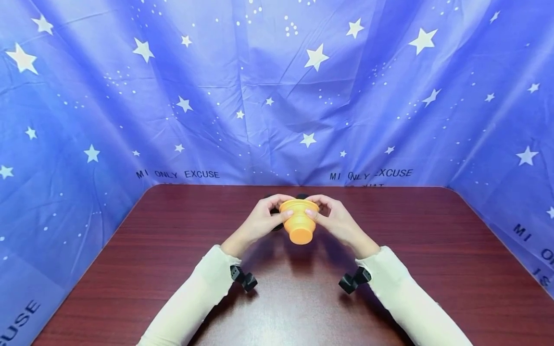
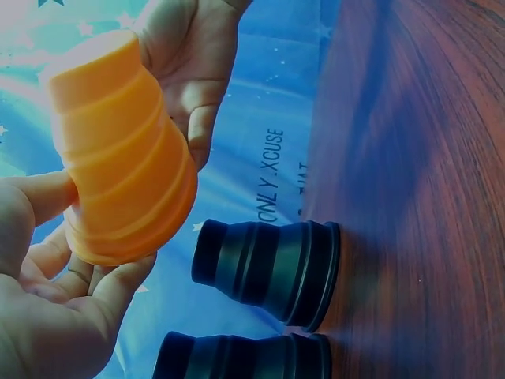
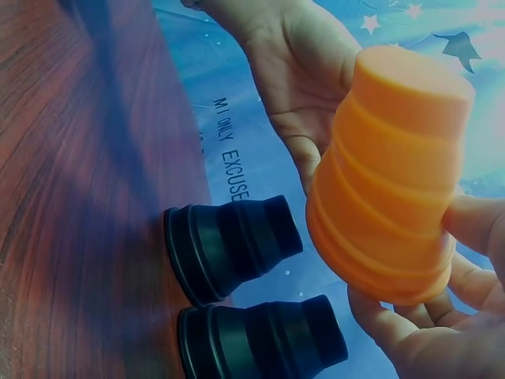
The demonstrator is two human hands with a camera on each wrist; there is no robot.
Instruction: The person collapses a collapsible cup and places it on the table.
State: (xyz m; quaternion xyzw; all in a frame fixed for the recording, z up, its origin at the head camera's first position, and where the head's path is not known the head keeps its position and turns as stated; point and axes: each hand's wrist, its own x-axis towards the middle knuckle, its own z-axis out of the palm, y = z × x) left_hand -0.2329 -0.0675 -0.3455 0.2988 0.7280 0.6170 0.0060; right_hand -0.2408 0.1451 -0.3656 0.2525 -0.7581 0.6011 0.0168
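The orange cup (image 1: 299, 218) is clamped between two bare hands, in the air above the table, its narrow closed end tipped toward the person and its wide rim away. The left hand (image 1: 265, 215) grips one side close to the rim, thumb on the near wall and fingers around the far side; the right hand (image 1: 334, 217) grips the opposite side in the same way. Pale sleeves (image 1: 195, 290) cover both forearms, with a black camera (image 1: 244, 278) at each wrist.

Below is a glossy red-brown table (image 1: 151, 269) with dark grain. Blue cloth (image 1: 255, 129) printed with white stars and black lettering hangs behind it and along both sides.

Two black cups (image 3: 233, 249) of similar ridged shape stand side by side on the table beyond the hands, wide ends down. The insides of all three cups are hidden.
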